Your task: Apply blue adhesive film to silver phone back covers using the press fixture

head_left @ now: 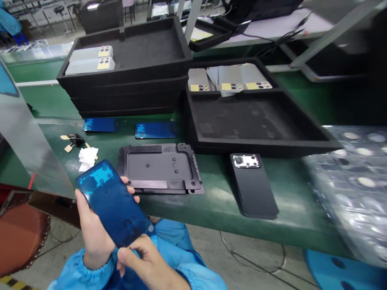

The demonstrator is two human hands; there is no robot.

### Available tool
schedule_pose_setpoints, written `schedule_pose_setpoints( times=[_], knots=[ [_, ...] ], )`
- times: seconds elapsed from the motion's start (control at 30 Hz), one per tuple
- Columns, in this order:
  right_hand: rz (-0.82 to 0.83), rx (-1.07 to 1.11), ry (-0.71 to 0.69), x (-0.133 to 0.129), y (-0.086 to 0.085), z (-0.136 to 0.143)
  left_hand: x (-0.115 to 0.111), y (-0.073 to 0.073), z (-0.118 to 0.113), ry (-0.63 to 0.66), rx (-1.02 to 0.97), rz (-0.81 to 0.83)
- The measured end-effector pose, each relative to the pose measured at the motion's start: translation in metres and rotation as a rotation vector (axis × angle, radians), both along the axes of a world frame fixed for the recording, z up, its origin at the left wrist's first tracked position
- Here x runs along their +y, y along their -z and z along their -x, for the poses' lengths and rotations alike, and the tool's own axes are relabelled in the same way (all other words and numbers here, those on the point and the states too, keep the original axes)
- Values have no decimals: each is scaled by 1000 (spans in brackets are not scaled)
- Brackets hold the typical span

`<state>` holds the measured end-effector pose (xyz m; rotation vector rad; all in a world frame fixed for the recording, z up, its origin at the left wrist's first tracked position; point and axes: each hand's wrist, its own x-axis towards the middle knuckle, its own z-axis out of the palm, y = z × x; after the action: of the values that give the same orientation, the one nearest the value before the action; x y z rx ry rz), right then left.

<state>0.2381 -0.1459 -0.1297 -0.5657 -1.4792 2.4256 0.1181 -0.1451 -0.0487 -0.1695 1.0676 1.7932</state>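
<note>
Both hands clamped on blue-filmed phone panel [113, 202] above lap: left hand [95, 229] cradling long edges, right hand [145, 257] pinching bottom corner, prob. at film tab. Tilted faceup for viewing. Beyond, on green bench [217, 201]: black fixture plate [160, 167], dark phone back [252, 183], foam trays [256, 117].

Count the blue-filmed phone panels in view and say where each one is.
3. One blue-filmed panel is held by the left hand and right hand; two lie on the green bench before the stacked trays, left and right. Others may be hidden.
</note>
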Motion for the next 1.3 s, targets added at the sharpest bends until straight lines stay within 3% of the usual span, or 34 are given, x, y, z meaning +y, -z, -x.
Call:
schedule_pose_setpoints(
  times=[0.07,0.2,0.23,0.33,0.47,0.57,0.67,0.8,0.9,1.1,1.3],
  knots=[
    [-183,-18,53,10,0,-16,-3,2,-2,-87,122,-31],
    [-649,-69,490,27,-9,-49,-13,13,-17,-187,334,-121],
    [-730,-70,532,30,-13,-53,-16,19,-20,-173,359,-155],
    [-893,-54,419,39,-27,-50,-19,39,-21,-82,296,-205],
    [-963,-46,322,57,-41,-39,-13,59,-13,31,173,-172],
    [-1011,-73,300,94,-50,-39,-11,55,-12,-67,350,-219],
    [-1091,-150,328,164,-54,-28,-17,42,-4,-136,541,-194],
    [-1193,-402,229,265,-37,14,-28,35,30,-239,736,-81],
    [-1232,-492,119,309,-10,44,-38,35,53,-365,818,-6],
    [-1291,-639,-73,332,35,58,-55,27,77,-489,883,81],
    [-1309,-656,-143,339,47,55,-63,24,105,-569,1010,160]
  ],
)
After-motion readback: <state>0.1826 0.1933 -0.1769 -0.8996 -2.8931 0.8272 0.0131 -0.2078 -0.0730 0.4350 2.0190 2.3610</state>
